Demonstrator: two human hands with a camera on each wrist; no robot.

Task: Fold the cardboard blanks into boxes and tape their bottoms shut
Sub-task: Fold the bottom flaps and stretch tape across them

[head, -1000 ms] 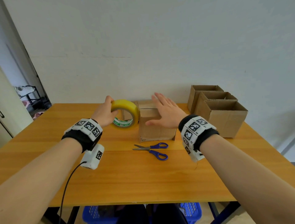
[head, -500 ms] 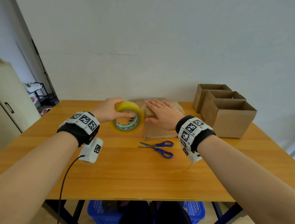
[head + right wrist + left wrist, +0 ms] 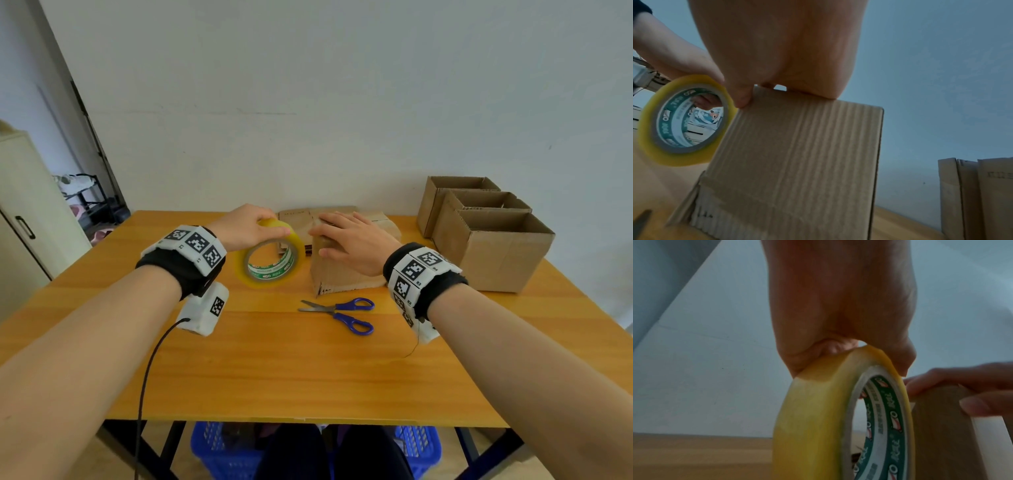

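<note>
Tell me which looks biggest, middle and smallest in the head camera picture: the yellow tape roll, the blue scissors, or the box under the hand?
1. The box under the right hand looks biggest, though the hand hides part of it.
2. and 3. The yellow tape roll and the blue scissors look about alike: the scissors are longer, the roll taller. No clear ranking.

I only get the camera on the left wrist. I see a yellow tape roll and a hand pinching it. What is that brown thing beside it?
Observer: A cardboard box standing on the table; the right hand rests flat on its top.
Operator: Is anything else lying on the table?
Observer: Yes, blue-handled scissors lie in front of the box, nearer the person.
Operator: Are more boxes around?
Observer: Three open boxes stand in a row at the table's right side.
Operator: Is the tape roll lifted?
Observer: From the head camera the left hand holds the tape roll upright on its edge; whether it touches the table I cannot tell.
</note>
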